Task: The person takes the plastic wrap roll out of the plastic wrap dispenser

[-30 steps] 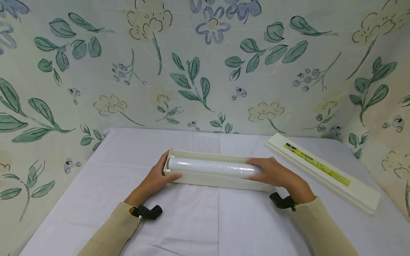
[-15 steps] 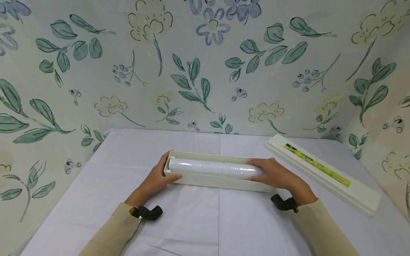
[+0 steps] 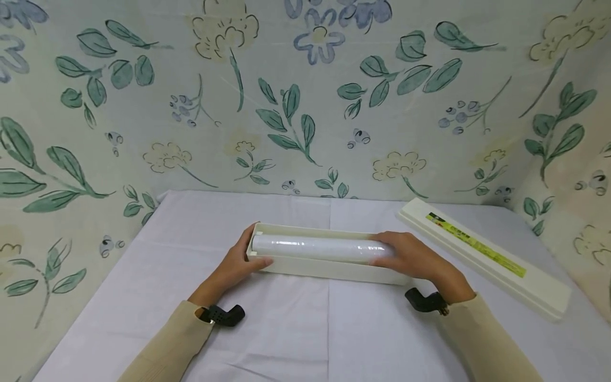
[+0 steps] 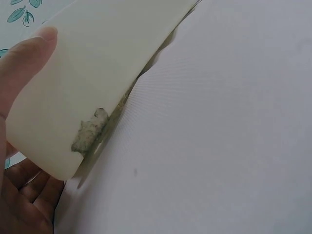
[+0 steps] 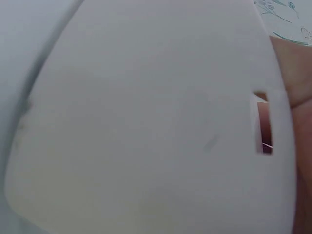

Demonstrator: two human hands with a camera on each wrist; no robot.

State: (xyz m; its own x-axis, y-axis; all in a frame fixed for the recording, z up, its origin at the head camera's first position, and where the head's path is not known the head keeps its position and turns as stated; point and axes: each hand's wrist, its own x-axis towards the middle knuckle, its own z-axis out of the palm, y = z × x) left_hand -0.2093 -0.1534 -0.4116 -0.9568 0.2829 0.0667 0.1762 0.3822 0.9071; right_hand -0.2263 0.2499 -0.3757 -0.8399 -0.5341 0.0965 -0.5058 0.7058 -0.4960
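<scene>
A long cream box [image 3: 334, 270], lidless, sits on the cloth in the head view. Inside it lies a shiny white roll of plastic wrap [image 3: 310, 248]. My left hand [image 3: 238, 260] grips the box's left end, its thumb [image 4: 34, 53] flat on the front wall and its other fingers round the far side. Over the box's right end, my right hand [image 3: 412, 257] holds the right end of the roll between thumb and fingers; that end is hidden under the hand. In the right wrist view the box wall [image 5: 146, 122], with a small slot, covers most of that hand.
A long cream lid [image 3: 487, 260] with a yellow-green label lies slantwise at the right of the table. White cloth [image 3: 281, 329] covers the table. Behind it hangs a floral curtain [image 3: 219, 127]. Each wrist wears a black camera mount.
The head view has shifted very slightly. My right thumb shows a little more plainly at the near side of the roll; the left hand, box and lid stay in place.
</scene>
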